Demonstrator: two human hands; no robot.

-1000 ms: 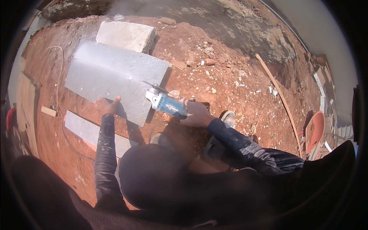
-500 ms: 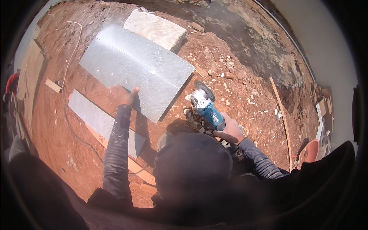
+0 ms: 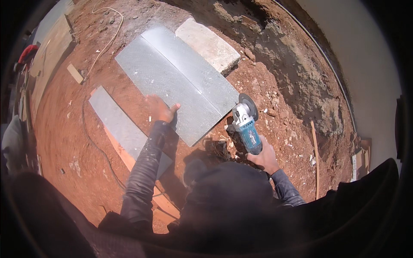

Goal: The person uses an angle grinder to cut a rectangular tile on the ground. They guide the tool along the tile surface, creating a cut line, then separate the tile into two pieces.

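A grey stone slab (image 3: 172, 86) lies tilted on the red ground, dusted white, with a pale straight line along its length. At its near left edge my left hand (image 3: 161, 109) is closed, thumb on the top face; its other fingers are blurred and partly hidden. My right hand (image 3: 265, 157) is wrapped round the body of a blue angle grinder (image 3: 248, 133). The grinder's dark disc (image 3: 249, 106) stands beside the slab's right corner; whether they touch I cannot tell.
A rough pale stone block (image 3: 208, 45) lies behind the slab. Left of my forearm are a narrow grey strip (image 3: 118, 114) on an orange board and a cable (image 3: 86, 124). A wooden stick (image 3: 315, 159) lies at right, below a rocky bank (image 3: 297, 69). Someone's red sleeve (image 3: 29, 52) shows far left.
The view has turned, shifting the whole scene rightward and down. The grinder's disc is nearer the slab's right corner. My left hand stays at the slab's edge.
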